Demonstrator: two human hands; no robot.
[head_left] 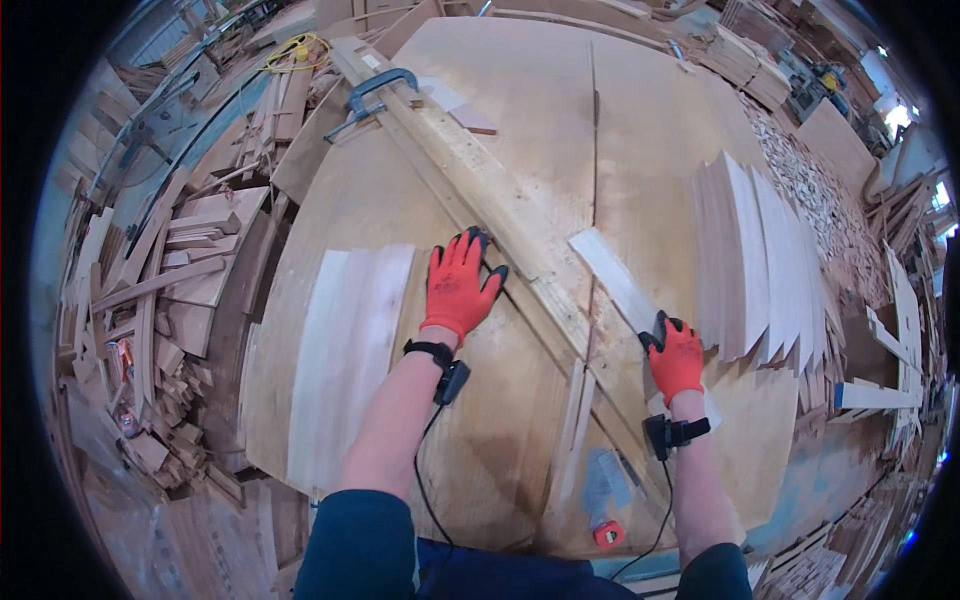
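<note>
My left hand (460,286), in a red work glove with dark fingertips, lies with fingers stretched out at the left edge of a long wooden plank (480,170). Its fingertips touch or nearly touch that edge; nothing shows in its grasp. My right hand (675,360), gloved alike, is closed at the near end of a short pale wood strip (612,272), which lies slanted across the plank's right side. The thumb and fingers partly hide that end. A blue-grey C-clamp (370,95) grips the plank's far end.
The plank crosses a large plywood worktop (440,460). Thin pale boards are stacked at left (350,340) and fanned out at right (750,260). A red tape measure (608,534) lies near the front edge. Scrap wood piles (180,300) flank the left. Cables hang from both wrist straps.
</note>
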